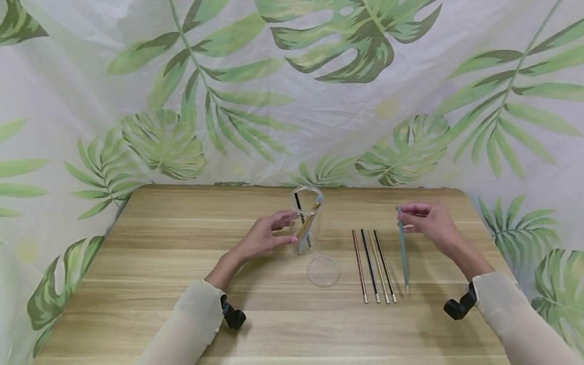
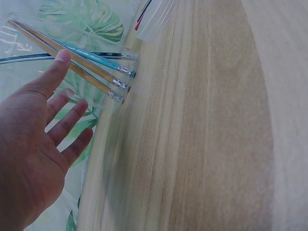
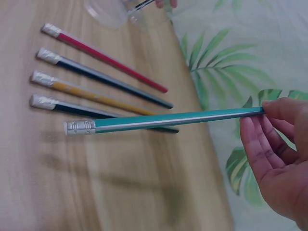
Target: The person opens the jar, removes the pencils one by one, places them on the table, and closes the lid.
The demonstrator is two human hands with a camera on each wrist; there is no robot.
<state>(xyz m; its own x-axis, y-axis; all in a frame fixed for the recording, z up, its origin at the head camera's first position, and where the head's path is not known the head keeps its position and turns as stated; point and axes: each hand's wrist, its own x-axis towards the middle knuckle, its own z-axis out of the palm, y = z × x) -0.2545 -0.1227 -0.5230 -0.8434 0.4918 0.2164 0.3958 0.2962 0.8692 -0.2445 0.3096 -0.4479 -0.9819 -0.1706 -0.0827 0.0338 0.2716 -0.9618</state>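
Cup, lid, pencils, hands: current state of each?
Cup: upright, uncovered
Pencils inside it: leaning
Lid: off, flat on table
Four other pencils: lying side by side
Held teal pencil: raised, eraser end free
Right hand: pinching teal pencil
Left hand: beside cup, fingers spread, contact unclear

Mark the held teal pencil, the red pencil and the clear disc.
Held teal pencil (image 3: 163, 120): right wrist view, mid-shaft.
Red pencil (image 3: 113, 62): right wrist view, mid-shaft.
Clear disc (image 1: 323, 271): head view, centre.
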